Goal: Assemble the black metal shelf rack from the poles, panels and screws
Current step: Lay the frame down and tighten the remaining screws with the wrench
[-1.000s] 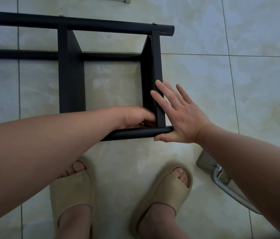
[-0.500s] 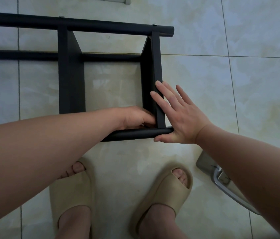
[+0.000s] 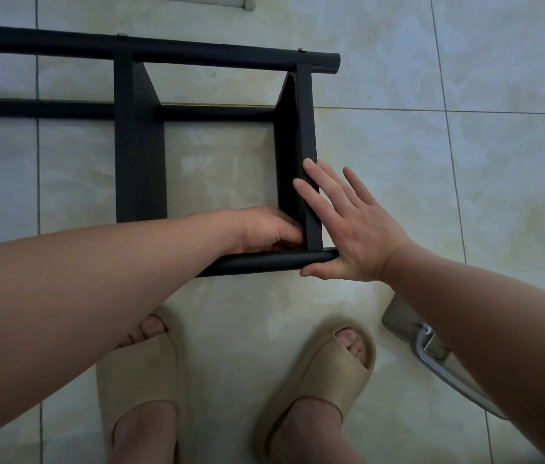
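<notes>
Shelf rack (image 3: 140, 139), part-built, lies on its side on the tiled floor (image 3: 482, 195) and stretches off to the left. Two panels run from the far pole (image 3: 197, 55), where small screw heads (image 3: 302, 50) show above each, toward the near pole (image 3: 264, 261). The right hand (image 3: 355, 229) lies flat and spread against the outer face of the right panel (image 3: 298, 135). Its fingers are straight along the panel's edge, and the thumb is tucked along the near side of the near pole's right end. I judge it to be a brace, keeping panel and pole square and pushed together while the joint is made. The left hand (image 3: 264, 231) reaches in from the left to the inner corner where that panel meets the near pole, fingers curled into the corner. Whether they pinch a screw or anything else is hidden. The joint thus sits directly between the two hands, touching both. Two feet in beige slippers (image 3: 140, 380) stand on the near side of the pole.
</notes>
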The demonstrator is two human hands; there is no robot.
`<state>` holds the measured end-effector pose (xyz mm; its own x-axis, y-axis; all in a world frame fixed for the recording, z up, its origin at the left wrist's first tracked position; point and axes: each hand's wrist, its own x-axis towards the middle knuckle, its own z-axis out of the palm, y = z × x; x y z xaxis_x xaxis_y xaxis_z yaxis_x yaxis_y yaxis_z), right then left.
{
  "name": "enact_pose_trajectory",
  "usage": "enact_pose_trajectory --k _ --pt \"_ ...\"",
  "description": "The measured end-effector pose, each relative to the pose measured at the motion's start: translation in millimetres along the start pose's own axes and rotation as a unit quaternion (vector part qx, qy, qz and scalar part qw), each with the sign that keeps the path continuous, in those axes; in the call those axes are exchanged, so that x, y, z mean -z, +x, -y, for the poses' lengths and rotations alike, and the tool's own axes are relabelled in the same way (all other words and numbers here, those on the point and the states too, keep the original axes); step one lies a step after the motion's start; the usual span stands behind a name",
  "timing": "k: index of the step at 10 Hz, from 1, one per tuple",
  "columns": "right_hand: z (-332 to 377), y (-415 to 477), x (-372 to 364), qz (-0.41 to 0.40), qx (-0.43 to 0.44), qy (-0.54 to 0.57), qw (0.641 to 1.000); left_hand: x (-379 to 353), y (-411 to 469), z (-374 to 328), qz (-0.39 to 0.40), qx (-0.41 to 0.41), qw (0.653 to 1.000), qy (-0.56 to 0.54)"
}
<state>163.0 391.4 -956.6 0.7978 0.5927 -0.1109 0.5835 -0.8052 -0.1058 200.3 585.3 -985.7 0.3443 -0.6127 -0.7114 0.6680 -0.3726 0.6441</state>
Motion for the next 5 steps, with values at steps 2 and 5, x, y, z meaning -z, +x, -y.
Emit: enact_pose_trajectory --k 2,5 --pt "-0.7 0.1 -0.3 0.005 -0.001 -0.002 1.0 1.1 -0.2 -0.3 0.022 0.002 0.998 -0.051" --pt "-0.6 -0.1 -0.9 0.001 0.0 0.001 1.0 -0.3 0.8 0.2 -0.002 0.009 1.0 -0.001"
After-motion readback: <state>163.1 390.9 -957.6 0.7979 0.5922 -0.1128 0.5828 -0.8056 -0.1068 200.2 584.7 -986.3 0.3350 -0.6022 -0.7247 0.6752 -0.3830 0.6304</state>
